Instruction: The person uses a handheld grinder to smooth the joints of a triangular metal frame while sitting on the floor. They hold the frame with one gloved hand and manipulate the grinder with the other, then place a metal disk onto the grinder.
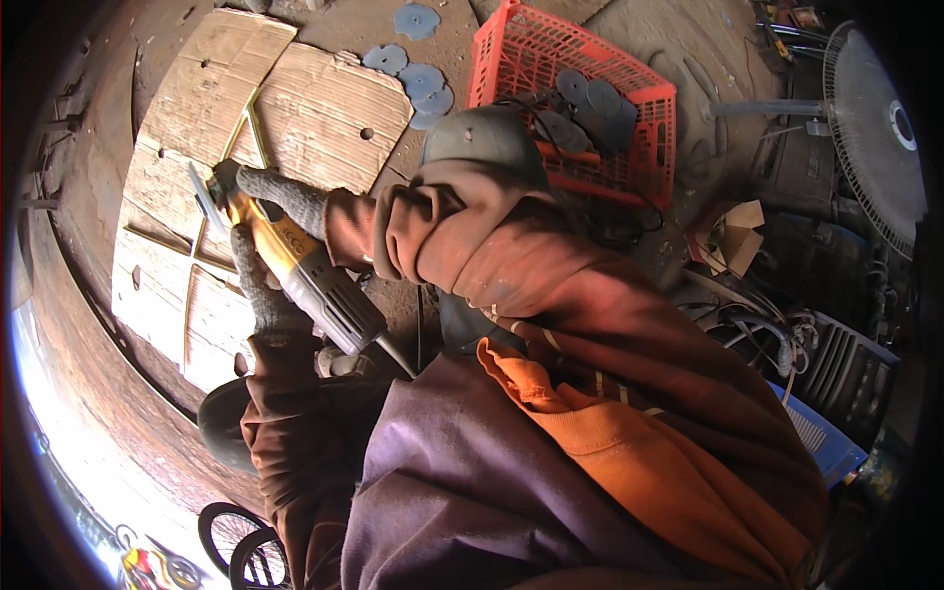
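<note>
A yellow and grey angle grinder (332, 297) is held in both of my gloved hands over the cardboard (324, 108). My right hand (280, 195), in a grey knit glove, closes round the grinder near its head. From below, my left hand (258, 280) wraps the yellow part of its body, fingers partly hidden. The grinder's disc (205, 199) stands edge-on at the far left end. Thin brass-coloured metal strips (195, 258) lie crossed on the cardboard close to the disc; whether disc and strip touch, I cannot tell. A cord trails from the tool's back end.
Beyond the cardboard lie several blue-grey scalloped discs (425, 84). A red plastic crate (654, 133) holds more discs and a cable. At the right are a fan (870, 138), a small open carton (737, 236) and a blue case (811, 433). Spoked wheels (241, 546) show lower left.
</note>
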The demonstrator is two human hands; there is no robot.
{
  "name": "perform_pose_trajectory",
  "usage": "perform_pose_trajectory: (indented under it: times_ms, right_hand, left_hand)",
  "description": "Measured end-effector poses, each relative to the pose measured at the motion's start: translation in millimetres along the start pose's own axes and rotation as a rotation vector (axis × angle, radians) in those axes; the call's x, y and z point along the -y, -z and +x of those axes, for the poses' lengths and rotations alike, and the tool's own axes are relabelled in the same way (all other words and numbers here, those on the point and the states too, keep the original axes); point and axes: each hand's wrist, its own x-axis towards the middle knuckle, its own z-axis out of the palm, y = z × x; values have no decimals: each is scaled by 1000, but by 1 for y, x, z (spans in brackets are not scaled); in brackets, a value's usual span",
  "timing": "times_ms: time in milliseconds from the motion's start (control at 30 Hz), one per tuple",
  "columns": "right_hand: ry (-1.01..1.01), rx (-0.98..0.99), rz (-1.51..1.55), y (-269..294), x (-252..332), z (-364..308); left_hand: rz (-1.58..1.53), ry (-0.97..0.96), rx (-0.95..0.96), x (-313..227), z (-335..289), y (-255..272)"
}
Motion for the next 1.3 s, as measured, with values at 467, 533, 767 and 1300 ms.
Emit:
perform_pose_trajectory:
  times_ms: [467,533,767,1300]
  right_hand:
    - [70,-12,5,-30,18,11]
    - [77,-13,3,-38,20,10]
    - [55,-28,-62,-56,30,-4]
    - [-637,-47,-693,-122,142,-75]
  left_hand:
    - [263,-48,-73,-14,-19,-55]
    - [321,-50,-146,-14,-23,-52]
    - [390,-83,-235,-17,-32,-81]
    - [-173,84,113,-8,-1,-43]
